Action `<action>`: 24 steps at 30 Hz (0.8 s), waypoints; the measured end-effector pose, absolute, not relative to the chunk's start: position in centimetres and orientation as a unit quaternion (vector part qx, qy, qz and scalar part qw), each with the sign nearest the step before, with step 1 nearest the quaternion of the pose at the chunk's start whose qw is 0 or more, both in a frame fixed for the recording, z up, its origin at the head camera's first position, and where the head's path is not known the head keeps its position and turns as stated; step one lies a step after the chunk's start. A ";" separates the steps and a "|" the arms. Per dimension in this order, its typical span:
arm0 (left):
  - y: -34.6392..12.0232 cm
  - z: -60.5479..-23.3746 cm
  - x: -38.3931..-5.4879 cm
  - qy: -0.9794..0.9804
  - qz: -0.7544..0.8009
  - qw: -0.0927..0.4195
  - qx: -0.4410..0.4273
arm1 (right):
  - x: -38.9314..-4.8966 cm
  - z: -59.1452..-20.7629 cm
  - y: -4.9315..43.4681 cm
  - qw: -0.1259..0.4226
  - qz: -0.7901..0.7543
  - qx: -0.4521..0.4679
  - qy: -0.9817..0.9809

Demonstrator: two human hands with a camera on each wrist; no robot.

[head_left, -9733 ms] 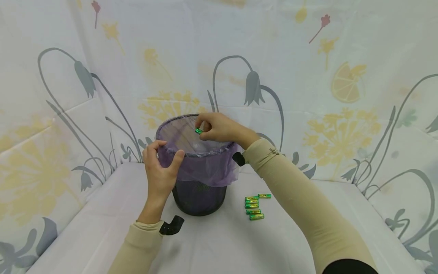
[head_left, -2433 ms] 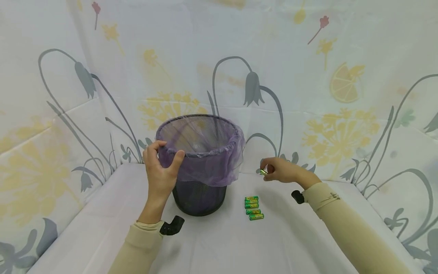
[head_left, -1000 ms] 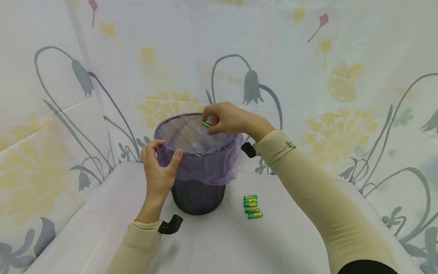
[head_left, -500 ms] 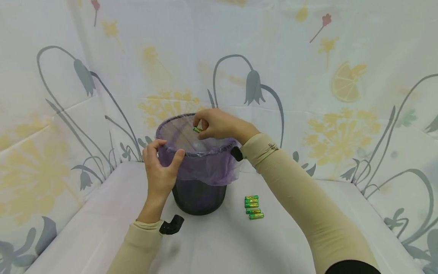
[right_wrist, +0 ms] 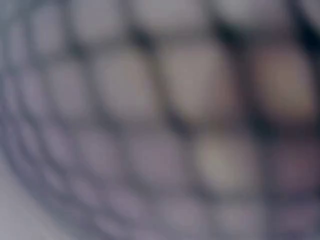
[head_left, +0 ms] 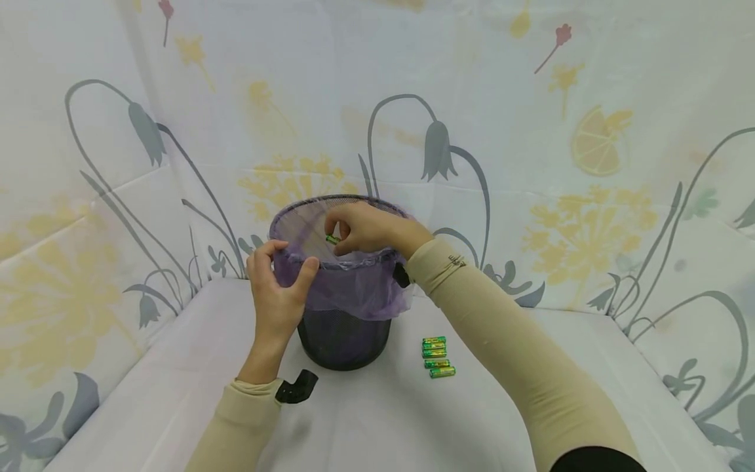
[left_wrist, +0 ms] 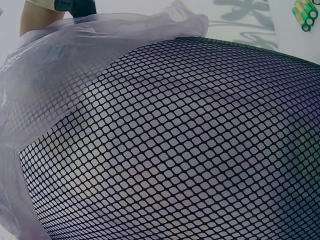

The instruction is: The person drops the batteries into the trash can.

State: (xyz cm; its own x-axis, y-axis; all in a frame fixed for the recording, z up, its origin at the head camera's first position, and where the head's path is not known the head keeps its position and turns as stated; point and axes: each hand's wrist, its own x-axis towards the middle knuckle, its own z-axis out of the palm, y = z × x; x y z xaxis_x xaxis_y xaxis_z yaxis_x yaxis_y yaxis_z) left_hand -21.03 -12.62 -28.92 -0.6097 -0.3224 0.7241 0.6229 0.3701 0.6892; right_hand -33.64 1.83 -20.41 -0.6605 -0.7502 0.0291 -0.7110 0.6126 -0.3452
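Observation:
A black mesh wastebasket point(head_left: 344, 344) stands on the white cloth, lined with a thin purple bin bag point(head_left: 360, 293) folded down over its rim. My left hand point(head_left: 276, 288) grips the near left of that rim, thumb on the front. Over the opening, my right hand point(head_left: 371, 226) pinches a green battery point(head_left: 333, 240) between thumb and fingers, slightly below the level of the far rim. The mesh point(left_wrist: 175, 130) fills most of the left wrist view, with the bag point(left_wrist: 55, 75) hanging across its upper left. Only blurred mesh point(right_wrist: 175, 125) shows in the right wrist view.
Several green and yellow batteries point(head_left: 442, 372) lie roughly in a column on the cloth, right of the wastebasket. A patterned curtain point(head_left: 501, 98) with flower prints rises behind and at the sides.
My right hand has fetched another battery from the cloth and brought it left over the wastebasket, now dipping lower into the opening. My left hand has stayed at the rim.

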 end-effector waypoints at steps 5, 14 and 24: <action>-12.6 -29.1 -21.1 -0.709 -0.553 0.424 -0.107 | -33.6 -21.0 2.0 0.068 -0.158 -0.402 0.899; -12.4 -28.9 -21.1 -0.709 -0.553 0.424 -0.107 | -33.6 -21.0 2.0 0.064 -0.140 -0.405 0.901; -12.4 -28.9 -21.0 -0.710 -0.555 0.420 -0.105 | -33.6 -21.0 2.0 0.062 -0.139 -0.401 0.903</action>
